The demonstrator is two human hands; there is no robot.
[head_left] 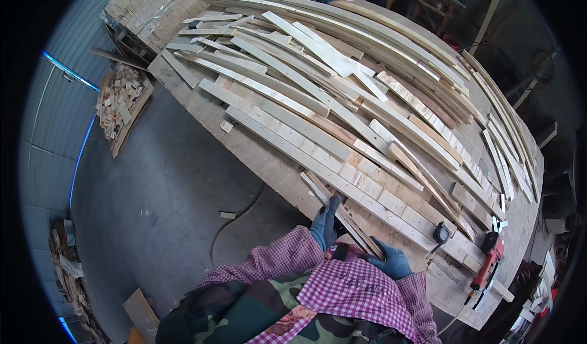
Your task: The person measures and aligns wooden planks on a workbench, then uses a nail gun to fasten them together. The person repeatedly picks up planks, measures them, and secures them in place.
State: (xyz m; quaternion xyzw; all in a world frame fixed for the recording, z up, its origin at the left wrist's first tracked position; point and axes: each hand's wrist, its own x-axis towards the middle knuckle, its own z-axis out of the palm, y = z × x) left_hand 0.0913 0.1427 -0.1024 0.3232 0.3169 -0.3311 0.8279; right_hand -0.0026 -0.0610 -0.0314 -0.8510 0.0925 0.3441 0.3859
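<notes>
Planks (342,99) on workbench (257,154), nail gun (487,264) at right end

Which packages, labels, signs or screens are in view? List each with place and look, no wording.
Film-wrapped stack of pale wood: top left, behind the workbench; blocky, under clear shiny plastic.
Cardboard sheet: on the floor, lower left; flat, brown.
No signs, screens or labels can be made out.

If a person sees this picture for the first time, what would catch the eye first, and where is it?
First comes the big pile of long pale wooden planks that covers most of the workbench, from the middle to the upper right. Near the lower edge, the left hand and right hand, both in blue gloves, grip a narrow wooden strip at the bench's near edge. A red power tool lies at the lower right.
</notes>
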